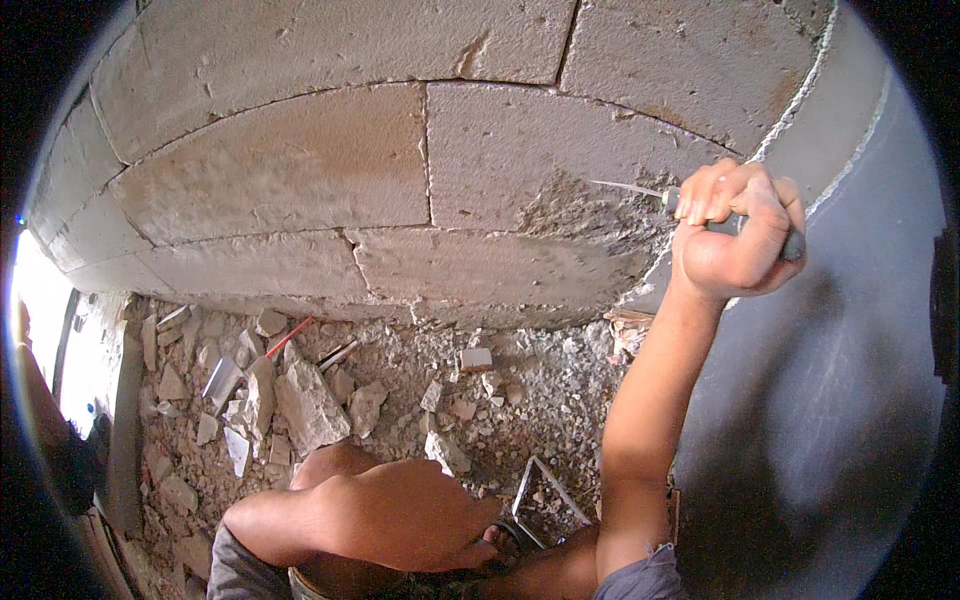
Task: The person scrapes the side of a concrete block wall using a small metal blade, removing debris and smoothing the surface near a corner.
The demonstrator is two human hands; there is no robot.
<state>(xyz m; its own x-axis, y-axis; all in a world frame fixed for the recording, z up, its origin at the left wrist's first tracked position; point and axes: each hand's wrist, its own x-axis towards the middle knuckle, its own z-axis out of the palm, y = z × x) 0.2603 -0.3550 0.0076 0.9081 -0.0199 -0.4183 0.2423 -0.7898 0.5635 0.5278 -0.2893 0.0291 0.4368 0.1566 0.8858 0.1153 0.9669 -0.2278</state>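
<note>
Nearest: bent bare left arm (262, 522); cannot make out left hand, nor tell whether empty or holding. Beyond, on ground: pale broken masonry rubble (312, 405). Farther, raised: right hand (745, 222), closed tightly around dark handle of thin metal-bladed tool (628, 187), with blade directed leftward over rough grey mortar-like patch (575, 207) on pale grey block wall (330, 170). Cannot confirm contact. Judged step: spreading or scraping patch. Next, probably: shallow blade angle, steady strokes, well off smooth dark grey surface (800, 430) at right.
</note>
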